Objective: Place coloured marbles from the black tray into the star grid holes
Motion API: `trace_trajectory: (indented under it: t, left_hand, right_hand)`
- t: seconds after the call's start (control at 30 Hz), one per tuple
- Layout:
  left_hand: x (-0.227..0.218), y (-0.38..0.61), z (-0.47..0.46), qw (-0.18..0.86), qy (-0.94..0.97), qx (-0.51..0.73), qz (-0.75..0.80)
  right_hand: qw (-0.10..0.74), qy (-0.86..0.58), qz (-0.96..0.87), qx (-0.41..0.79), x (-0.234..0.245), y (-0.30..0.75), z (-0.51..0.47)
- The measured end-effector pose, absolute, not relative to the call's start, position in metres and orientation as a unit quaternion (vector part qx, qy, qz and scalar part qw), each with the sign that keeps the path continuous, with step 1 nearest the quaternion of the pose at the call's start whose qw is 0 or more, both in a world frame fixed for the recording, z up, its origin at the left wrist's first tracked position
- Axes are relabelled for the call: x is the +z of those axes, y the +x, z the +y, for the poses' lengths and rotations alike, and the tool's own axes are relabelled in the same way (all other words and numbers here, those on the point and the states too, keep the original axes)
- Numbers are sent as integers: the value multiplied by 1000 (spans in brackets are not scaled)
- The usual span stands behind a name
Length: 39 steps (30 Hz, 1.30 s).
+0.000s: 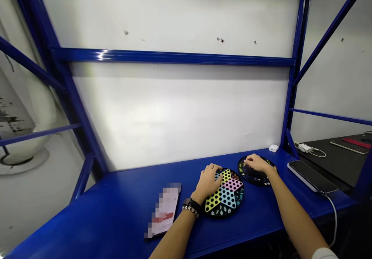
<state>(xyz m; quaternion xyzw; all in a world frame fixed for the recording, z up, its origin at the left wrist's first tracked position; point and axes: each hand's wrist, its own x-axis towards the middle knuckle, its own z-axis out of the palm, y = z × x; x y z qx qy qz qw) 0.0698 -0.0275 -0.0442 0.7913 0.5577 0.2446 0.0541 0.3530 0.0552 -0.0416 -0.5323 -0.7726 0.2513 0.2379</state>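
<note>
A round Chinese checkers board [228, 195] lies on the blue shelf, its star marked in yellow, pink and light blue with rows of dark holes. Glass marbles fill pockets around the star. My left hand [207, 179] rests on the board's upper left part, fingers stretched out, wearing a dark watch and a beaded bracelet at the wrist. Right of the board sits a round black tray [252, 176] with several small coloured marbles scattered in it. Over that tray is my right hand [256, 162], thumb and fingers pinched together; whatever is between them is hidden.
A flat pale item [167, 212], partly pixelated, lies left of the board. A phone [312, 175] on a white block with a cable is at the right, and a small white case [273, 148] stands behind. Blue metal posts [287, 107] and a white wall enclose the shelf.
</note>
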Motion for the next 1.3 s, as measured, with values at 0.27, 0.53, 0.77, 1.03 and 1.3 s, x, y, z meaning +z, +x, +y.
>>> trace_trajectory:
  t: [0.27,0.53,0.77,1.03,1.3]
  left_hand:
    - [-45,70,-28,50,793,251,552]
    - [-41,71,-31,54,792,258,551]
    - [-42,71,-30,24,776,253,577]
    - [-45,71,-28,26,785,228,576]
    - [-40,70,-32,53,788,223,571]
  right_hand:
    - [10,-562,-705,433,-47,381,51]
    - [253,-501,-777,286,-39,320,43]
    - [235,-470,-845,97,-52,237,28]
    - [196,-457,-866,55,-52,237,17]
    - [166,-698,-697,23,-38,325,41]
